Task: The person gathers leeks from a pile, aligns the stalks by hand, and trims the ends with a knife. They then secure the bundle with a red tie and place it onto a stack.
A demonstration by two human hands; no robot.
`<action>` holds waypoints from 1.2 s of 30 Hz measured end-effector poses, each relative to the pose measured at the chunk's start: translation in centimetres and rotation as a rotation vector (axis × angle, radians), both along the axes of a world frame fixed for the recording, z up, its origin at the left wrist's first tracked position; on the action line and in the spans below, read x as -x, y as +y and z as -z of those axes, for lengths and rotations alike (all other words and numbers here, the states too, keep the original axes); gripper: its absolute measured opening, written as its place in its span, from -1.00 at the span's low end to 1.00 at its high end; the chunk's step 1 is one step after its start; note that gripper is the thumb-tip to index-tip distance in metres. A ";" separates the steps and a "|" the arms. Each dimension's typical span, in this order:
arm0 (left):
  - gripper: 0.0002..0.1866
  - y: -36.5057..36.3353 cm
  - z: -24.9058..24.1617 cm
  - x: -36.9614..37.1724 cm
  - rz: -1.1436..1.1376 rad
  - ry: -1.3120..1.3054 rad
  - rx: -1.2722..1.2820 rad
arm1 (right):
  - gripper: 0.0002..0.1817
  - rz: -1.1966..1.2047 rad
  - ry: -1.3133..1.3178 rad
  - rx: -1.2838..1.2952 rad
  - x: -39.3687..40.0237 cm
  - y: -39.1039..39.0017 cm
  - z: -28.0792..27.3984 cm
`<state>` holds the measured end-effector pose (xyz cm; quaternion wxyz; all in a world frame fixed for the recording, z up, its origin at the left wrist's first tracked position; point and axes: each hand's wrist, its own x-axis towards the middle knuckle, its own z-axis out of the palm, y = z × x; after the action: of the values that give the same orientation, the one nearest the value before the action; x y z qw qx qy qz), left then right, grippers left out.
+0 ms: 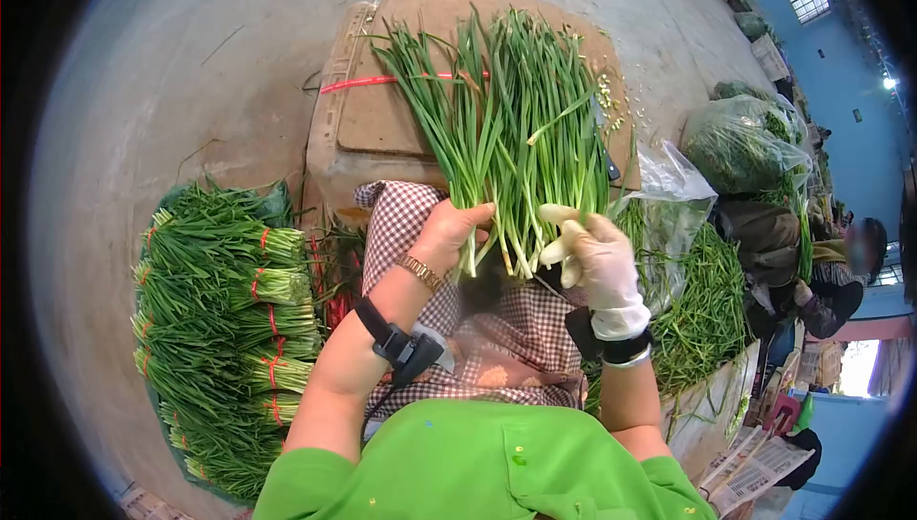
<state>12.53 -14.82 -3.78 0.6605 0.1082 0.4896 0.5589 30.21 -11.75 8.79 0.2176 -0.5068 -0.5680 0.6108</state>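
Your left hand (pixel 449 229) grips a fanned bunch of chives (pixel 506 119) at its base | your gloved right hand (pixel 597 257) pinches the pale stem ends | tied bundles (pixel 229 329) lie left.

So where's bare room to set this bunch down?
Bare concrete floor lies left of the cardboard box, beyond the tied bundles. The box's left part is free too. Crowded: loose greens and bags to the right; both hands grip the bunch.
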 end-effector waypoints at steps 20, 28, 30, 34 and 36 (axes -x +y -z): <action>-0.92 0.6 -2.1 0.2 -0.069 -0.259 0.051 | -0.76 0.101 -0.027 -0.063 -0.3 -2.1 -1.2; -0.92 0.8 0.1 0.6 -0.019 -0.107 0.073 | -0.78 -0.058 -0.313 0.008 1.5 -0.3 0.0; -0.91 1.0 0.2 0.4 0.005 -0.143 0.047 | -0.76 -0.171 -0.517 -0.037 3.3 0.4 1.6; -0.93 0.8 0.1 0.1 -0.012 -0.182 0.059 | -0.77 -0.235 -0.583 -0.020 4.2 1.7 6.5; -0.93 0.6 0.1 0.2 0.001 -0.184 0.062 | -0.80 -0.186 -0.480 0.010 4.2 1.5 6.4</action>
<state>12.37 -14.21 -3.89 0.7060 0.0361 0.4440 0.5506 25.98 -10.24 2.36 0.0170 -0.5840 -0.6444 0.4934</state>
